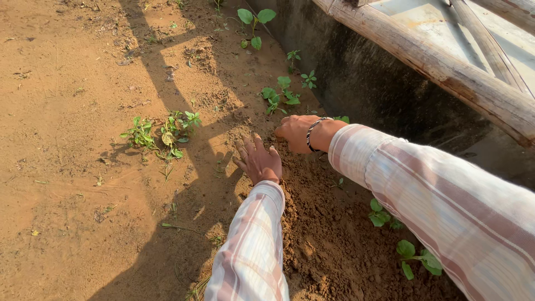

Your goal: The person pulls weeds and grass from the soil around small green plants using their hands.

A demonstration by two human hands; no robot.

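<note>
My left hand (258, 160) lies flat with its fingers spread on loose brown soil (312, 223). My right hand (293, 132) is curled into the earth just beyond it, its fingertips buried, so what it grips is hidden. A bangle sits on that wrist, and both arms wear a striped pale shirt. A small green plant (280, 96) grows just past the right hand. A leafy weed clump (161, 132) stands to the left of the left hand.
A dark concrete wall (368, 78) runs along the right, topped by a thick wooden log (446, 67). More seedlings grow by the wall (253, 25) and near my right sleeve (415, 259). Dry sandy ground (67, 167) spreads to the left.
</note>
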